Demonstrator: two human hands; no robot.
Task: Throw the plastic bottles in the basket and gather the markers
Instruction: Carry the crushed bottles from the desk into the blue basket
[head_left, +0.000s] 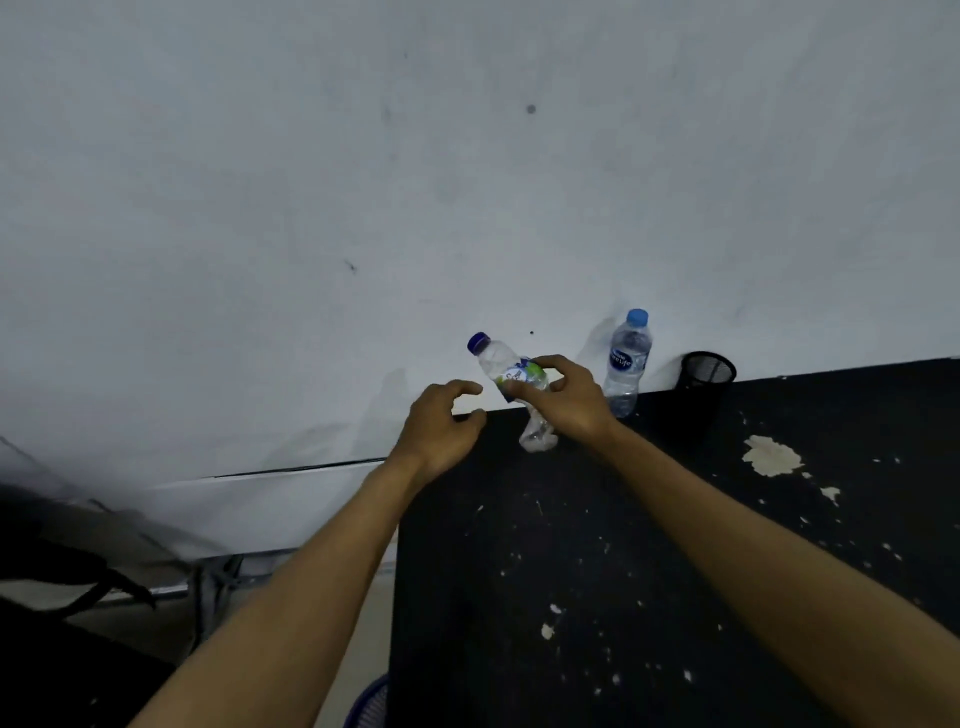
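My right hand (569, 397) grips a crumpled clear plastic bottle (501, 364) with a dark blue cap and a green-and-white label, tilted to the left over the table's far left corner. Just left of that bottle, my left hand (441, 426) hovers with fingers curled and apart, holding nothing. A second clear bottle (627, 364) with a light blue cap stands upright against the wall to the right. The curved rim of a blue basket (370, 702) shows at the bottom edge, left of the table. No markers are in view.
The black table (649, 571) has chipped, pale patches. A black mesh pen cup (707, 376) stands at its far edge by the white wall (415, 182). To the left are the floor, a dark bag with a strap (62, 577) and metal legs.
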